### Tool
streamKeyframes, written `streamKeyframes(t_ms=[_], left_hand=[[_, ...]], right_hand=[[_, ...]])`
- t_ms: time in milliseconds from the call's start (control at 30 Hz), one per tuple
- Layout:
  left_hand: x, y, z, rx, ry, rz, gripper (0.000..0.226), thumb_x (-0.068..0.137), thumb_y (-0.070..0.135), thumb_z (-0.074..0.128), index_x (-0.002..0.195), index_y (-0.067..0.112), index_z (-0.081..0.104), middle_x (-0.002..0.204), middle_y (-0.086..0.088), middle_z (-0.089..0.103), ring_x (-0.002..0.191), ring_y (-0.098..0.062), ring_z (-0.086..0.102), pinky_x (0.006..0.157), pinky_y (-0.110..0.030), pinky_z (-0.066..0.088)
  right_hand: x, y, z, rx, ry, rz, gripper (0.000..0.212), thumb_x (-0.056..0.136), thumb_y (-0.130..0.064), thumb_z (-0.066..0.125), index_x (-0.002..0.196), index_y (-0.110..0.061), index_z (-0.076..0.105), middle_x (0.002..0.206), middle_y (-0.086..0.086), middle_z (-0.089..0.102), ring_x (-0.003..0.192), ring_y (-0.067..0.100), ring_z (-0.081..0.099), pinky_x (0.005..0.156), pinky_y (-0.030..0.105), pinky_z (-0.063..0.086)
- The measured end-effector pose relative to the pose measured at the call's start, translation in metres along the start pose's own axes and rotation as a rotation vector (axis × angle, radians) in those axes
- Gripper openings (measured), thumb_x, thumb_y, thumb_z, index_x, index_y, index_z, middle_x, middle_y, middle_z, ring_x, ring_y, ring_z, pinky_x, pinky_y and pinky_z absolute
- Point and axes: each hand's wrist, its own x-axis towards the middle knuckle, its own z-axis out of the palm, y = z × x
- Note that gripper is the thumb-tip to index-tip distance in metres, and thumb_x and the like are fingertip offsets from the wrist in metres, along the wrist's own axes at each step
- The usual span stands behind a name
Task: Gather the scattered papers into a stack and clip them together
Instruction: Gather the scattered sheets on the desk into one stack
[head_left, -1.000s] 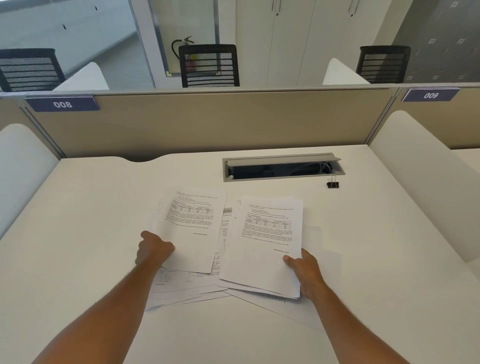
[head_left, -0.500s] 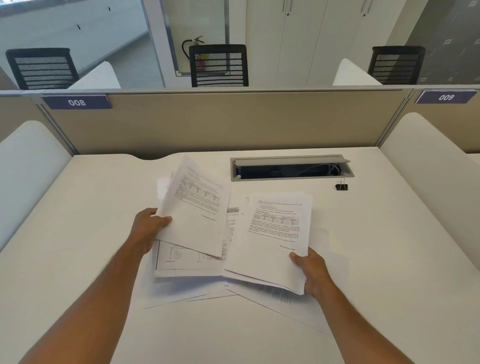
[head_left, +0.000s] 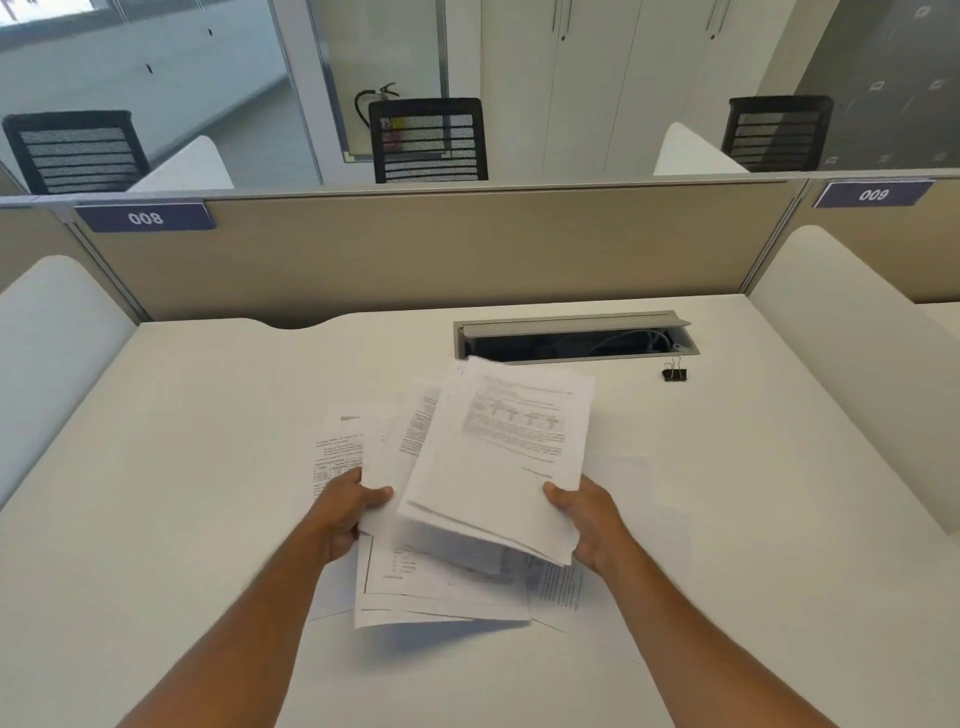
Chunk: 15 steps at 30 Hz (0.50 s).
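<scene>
My right hand (head_left: 584, 519) grips the near right corner of a bundle of printed sheets (head_left: 498, 457), lifted above the white desk (head_left: 182, 467). My left hand (head_left: 345, 512) holds other sheets (head_left: 387, 467) by their near edge, tucked partly under the right bundle. More loose papers (head_left: 441, 587) lie flat on the desk beneath both hands, fanned unevenly. A small black binder clip (head_left: 675, 373) stands on the desk to the far right, apart from the papers and both hands.
An open grey cable tray (head_left: 574, 340) is sunk into the desk just beyond the papers. A beige partition (head_left: 441, 249) closes the far edge, and white curved dividers (head_left: 852, 364) flank both sides. Black chairs stand behind the partition.
Both hands have lifted their sheets and brought them together over the middle; the left sheets now sit under the right bundle. The binder clip has not moved.
</scene>
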Motion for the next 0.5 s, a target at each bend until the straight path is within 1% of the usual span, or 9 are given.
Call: streamKeyframes(t_ms=[33,100,167,233,300,400,500], left_hand=[[0.0,-0.005,0.004,-0.014,-0.005,-0.007,0.029,0.092,-0.009,0.06,0.117,0.006,0.063,0.115,-0.018,0.072,0.096,-0.036,0.069,0.084,-0.046,0.057],[-0.001,-0.014,0.009,-0.018,-0.011,-0.025,0.026,0.097,-0.004,0.055,0.118,0.009,0.062,0.117,-0.016,0.071,0.101,-0.037,0.068,0.091,-0.051,0.055],[-0.005,-0.021,0.012,-0.023,-0.014,-0.048,0.024,0.102,0.007,0.053,0.123,0.014,0.061,0.116,-0.012,0.071,0.107,-0.037,0.067,0.094,-0.057,0.053],[-0.009,-0.025,0.013,-0.043,-0.015,-0.069,0.021,0.102,0.021,0.056,0.122,0.018,0.061,0.116,-0.011,0.073,0.109,-0.036,0.068,0.091,-0.058,0.055],[-0.01,-0.027,0.014,-0.045,-0.039,-0.075,0.025,0.099,0.025,0.063,0.122,0.017,0.063,0.115,-0.012,0.074,0.108,-0.036,0.069,0.087,-0.058,0.057],[-0.011,-0.029,0.017,-0.011,-0.096,-0.06,0.032,0.095,0.01,0.066,0.127,0.008,0.062,0.114,-0.014,0.075,0.104,-0.036,0.071,0.084,-0.05,0.06],[-0.015,-0.027,0.021,0.031,-0.108,-0.051,0.03,0.093,-0.005,0.06,0.12,0.008,0.062,0.111,-0.014,0.074,0.097,-0.035,0.071,0.069,-0.043,0.062]], right_hand=[[0.0,0.004,0.006,-0.052,0.005,0.018,0.034,0.09,-0.004,0.068,0.122,-0.016,0.069,0.114,0.008,0.074,0.104,0.032,0.069,0.09,0.051,0.057],[0.001,0.015,0.013,-0.165,0.014,0.047,0.035,0.091,-0.003,0.067,0.124,-0.013,0.067,0.115,0.007,0.073,0.102,0.03,0.069,0.092,0.051,0.057],[0.0,0.024,0.017,-0.262,0.027,0.055,0.036,0.09,-0.001,0.065,0.125,-0.012,0.066,0.117,0.008,0.072,0.101,0.029,0.069,0.092,0.049,0.057],[-0.001,0.028,0.019,-0.345,0.016,0.047,0.039,0.089,-0.001,0.065,0.127,-0.013,0.066,0.123,0.008,0.071,0.105,0.029,0.068,0.096,0.049,0.055],[-0.003,0.026,0.022,-0.388,-0.012,0.041,0.04,0.09,-0.001,0.065,0.128,-0.013,0.065,0.125,0.005,0.07,0.11,0.027,0.066,0.1,0.045,0.053],[-0.006,0.022,0.022,-0.407,-0.079,0.058,0.039,0.091,-0.003,0.065,0.129,-0.014,0.064,0.123,0.002,0.07,0.11,0.025,0.065,0.1,0.04,0.052],[-0.007,0.018,0.02,-0.442,-0.122,0.063,0.032,0.092,-0.007,0.066,0.123,-0.014,0.067,0.116,0.0,0.072,0.106,0.023,0.068,0.099,0.04,0.054]])
